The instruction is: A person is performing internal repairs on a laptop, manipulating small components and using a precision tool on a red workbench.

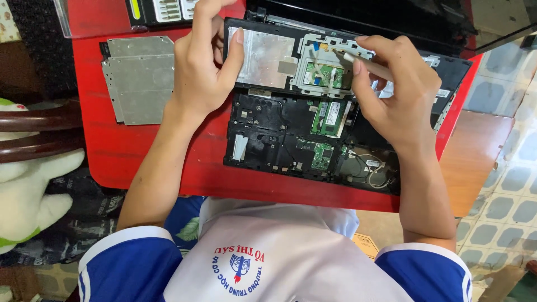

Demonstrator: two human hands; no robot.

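Observation:
An opened black laptop base (268,140) lies on a small red table (145,151), its green circuit boards and wires bare. My left hand (202,61) rests on the far left corner of the base, thumb pressed on a silver foil panel (263,56). My right hand (400,92) grips a thin pale rod-like tool (361,61), whose tip touches the silver bracket over a small green board (324,75) at the far middle.
A flat grey metal drive (140,78) lies on the table to the left. A black box with small parts (162,11) stands at the far edge. A dark wooden chair (33,134) and a white plush toy (28,196) sit at left; tiled floor at right.

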